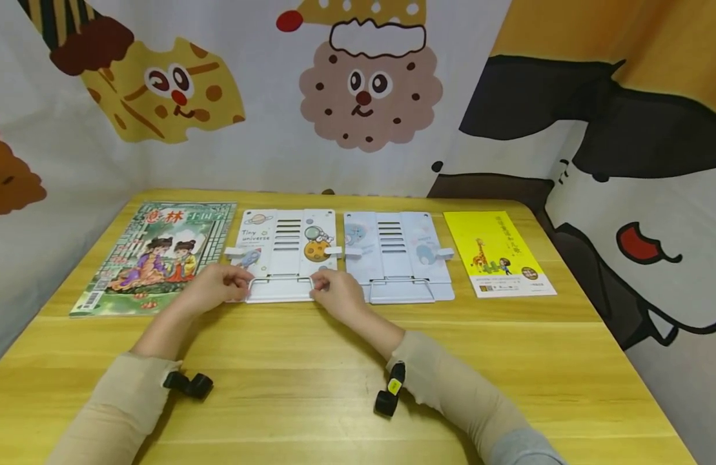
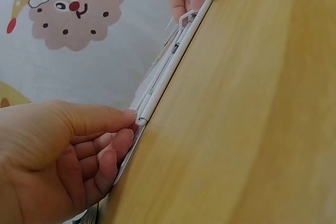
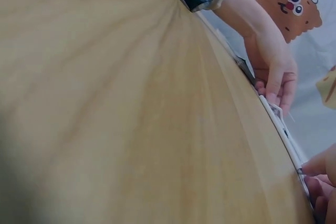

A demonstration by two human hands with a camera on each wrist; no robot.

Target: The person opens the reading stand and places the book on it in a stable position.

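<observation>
From the head, we see the left hand [image 1: 214, 287] and right hand [image 1: 341, 297] pinching the planet-print bookstand [image 1: 288, 261] at its front corners on the table [image 1: 299, 387]. From the left wrist, we see the left thumb [image 2: 102, 119] on one corner; from the right wrist, both hands along its edge.

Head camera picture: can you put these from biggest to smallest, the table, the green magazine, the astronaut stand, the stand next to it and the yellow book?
1. Table
2. Green magazine, partly behind a hand
3. Astronaut stand and neighbouring stand: too alike to rank
4. Yellow book
</observation>
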